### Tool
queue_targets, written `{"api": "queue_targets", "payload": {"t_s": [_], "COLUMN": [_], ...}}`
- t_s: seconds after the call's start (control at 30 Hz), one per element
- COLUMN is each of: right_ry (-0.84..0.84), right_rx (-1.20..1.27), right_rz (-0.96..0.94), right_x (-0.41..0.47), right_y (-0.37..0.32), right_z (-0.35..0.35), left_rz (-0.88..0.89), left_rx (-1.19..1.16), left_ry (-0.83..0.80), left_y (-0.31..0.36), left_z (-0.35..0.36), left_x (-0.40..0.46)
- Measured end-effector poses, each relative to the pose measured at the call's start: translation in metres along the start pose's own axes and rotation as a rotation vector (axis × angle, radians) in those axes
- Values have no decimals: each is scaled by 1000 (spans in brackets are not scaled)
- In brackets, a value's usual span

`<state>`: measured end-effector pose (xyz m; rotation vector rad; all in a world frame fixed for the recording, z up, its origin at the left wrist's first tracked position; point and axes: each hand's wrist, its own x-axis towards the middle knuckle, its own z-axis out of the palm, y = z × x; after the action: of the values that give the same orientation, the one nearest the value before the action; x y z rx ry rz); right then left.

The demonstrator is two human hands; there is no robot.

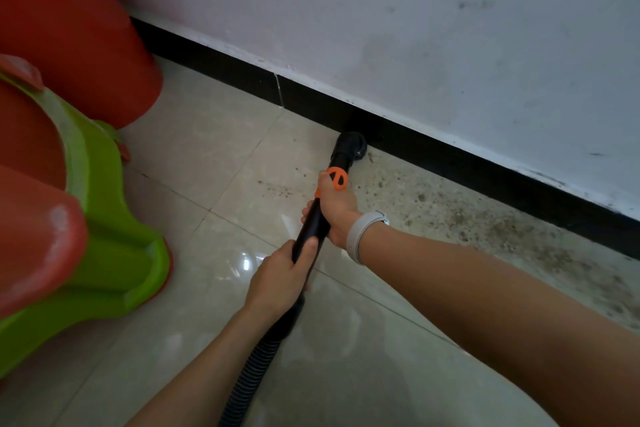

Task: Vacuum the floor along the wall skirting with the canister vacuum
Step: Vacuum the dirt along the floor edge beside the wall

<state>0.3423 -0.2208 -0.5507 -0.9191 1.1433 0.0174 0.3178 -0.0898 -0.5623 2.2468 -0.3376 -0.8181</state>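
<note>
Gripping the black tube [311,224], right hand [337,206] ahead near the orange collar [336,178], left hand [280,279] behind by the hose [252,367], tube angled forward, nozzle [350,144] touching the skirting [450,163].

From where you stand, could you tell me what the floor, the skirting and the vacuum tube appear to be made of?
The floor looks like glazed ceramic or stone tile: grout lines and glossy reflections. The skirting seems to be black tile, with a vertical joint showing. The vacuum tube looks like smooth black plastic, and the hose like ribbed flexible plastic.
</note>
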Motion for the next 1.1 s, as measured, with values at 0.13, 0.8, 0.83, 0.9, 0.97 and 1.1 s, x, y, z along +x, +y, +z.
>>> {"api": "queue_targets", "payload": {"t_s": [0.13,0.8,0.83,0.9,0.97,1.1], "right_ry": [14,199,179,124,60,-108], "right_rx": [23,128,131,128,116,47], "right_rz": [7,-23,-26,-39,-55,-36], "right_x": [-4,-25,-25,-26,-26,-22], "right_y": [3,15,14,10,5,-7], "right_z": [-17,-76,-72,-59,-40,4], "left_rz": [32,110,117,121,110,57], "left_rx": [12,69,82,88,95,76], "left_ry": [-23,-232,-204,-135,-53,120], "left_y": [6,17,17,17,14,6], "left_z": [10,33,30,21,9,-15], "left_x": [-8,-22,-23,-25,-23,-18]}}
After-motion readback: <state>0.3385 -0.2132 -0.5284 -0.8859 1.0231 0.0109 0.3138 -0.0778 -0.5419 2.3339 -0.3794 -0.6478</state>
